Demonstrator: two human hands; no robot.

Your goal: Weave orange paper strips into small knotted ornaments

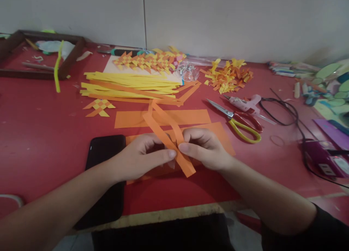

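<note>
An orange paper strip (pixel 160 130), folded over at its far end, is held up in front of me between both hands. My left hand (pixel 151 152) pinches it from the left, with the thumb along its edge. From the right, my right hand (pixel 201 147) grips the strip between thumb and bent fingers. Beneath the hands lie a wide orange paper sheet (pixel 222 138) and a narrower orange paper piece (pixel 128 119). Beyond them is a pile of yellow paper strips (pixel 122 80) with some orange ones. A woven yellow-and-orange paper fish (pixel 100 107) lies to the left.
Scissors (pixel 233 116) and a glue gun (pixel 245 103) lie to the right, near a black cable (pixel 296 120). A black phone (pixel 106 152) rests by my left forearm. Woven pieces (pixel 148 62), paper scraps (pixel 229 76) and a wooden frame (pixel 76 54) are farther back.
</note>
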